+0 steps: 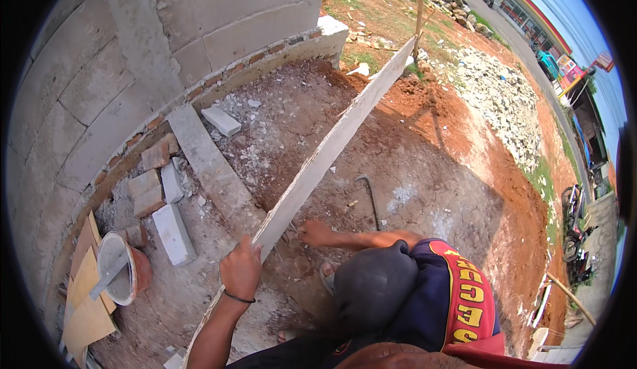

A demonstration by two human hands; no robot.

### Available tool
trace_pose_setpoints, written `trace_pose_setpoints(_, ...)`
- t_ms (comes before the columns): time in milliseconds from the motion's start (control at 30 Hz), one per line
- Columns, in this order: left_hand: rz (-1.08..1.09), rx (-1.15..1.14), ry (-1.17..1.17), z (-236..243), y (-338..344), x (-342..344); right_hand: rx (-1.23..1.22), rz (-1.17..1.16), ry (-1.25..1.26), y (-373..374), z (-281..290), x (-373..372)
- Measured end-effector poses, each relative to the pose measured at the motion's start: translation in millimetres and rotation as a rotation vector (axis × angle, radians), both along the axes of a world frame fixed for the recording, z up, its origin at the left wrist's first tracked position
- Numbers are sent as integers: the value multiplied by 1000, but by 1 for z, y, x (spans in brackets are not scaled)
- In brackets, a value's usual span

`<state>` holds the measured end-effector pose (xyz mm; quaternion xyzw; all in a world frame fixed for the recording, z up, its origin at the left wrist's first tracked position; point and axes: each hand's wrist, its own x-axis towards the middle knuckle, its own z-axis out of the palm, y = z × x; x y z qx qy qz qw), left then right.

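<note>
My left hand (240,266), with a dark band at the wrist, grips the long pale board (332,140), which runs diagonally from the lower edge to a bamboo pole (421,1). Beside my hand, a co-worker in a dark head covering (375,283) and a navy, red and yellow shirt crouches, one hand (315,233) reaching low by the board. A bent metal rod (371,203) lies on the dirt beyond that arm. A flat concrete strip (202,150) runs beneath the board. My right hand is out of view.
A block wall (252,24) curves along the left, with loose bricks (147,193), white blocks (172,233), a mortar bucket (138,273) holding a tool, and plywood pieces (86,303). Rubble (497,104), a road (478,4), shops and motorbikes (574,230) lie to the right.
</note>
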<state>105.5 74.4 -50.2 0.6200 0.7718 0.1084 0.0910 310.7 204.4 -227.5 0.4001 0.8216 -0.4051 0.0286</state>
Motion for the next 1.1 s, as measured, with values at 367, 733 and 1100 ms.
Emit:
trace_pose_setpoints(367, 4, 28, 24, 2, 5, 13, -86, -15, -130, 7, 7, 0)
trace_pose_setpoints(733, -90, 16, -105, 3, 10, -8, 438, 233, -195, 21, 25, 9)
trace_pose_setpoints(1100, -50, 22, -66, -1, 3, 7, 234, -127, -194, -12, 7, 8)
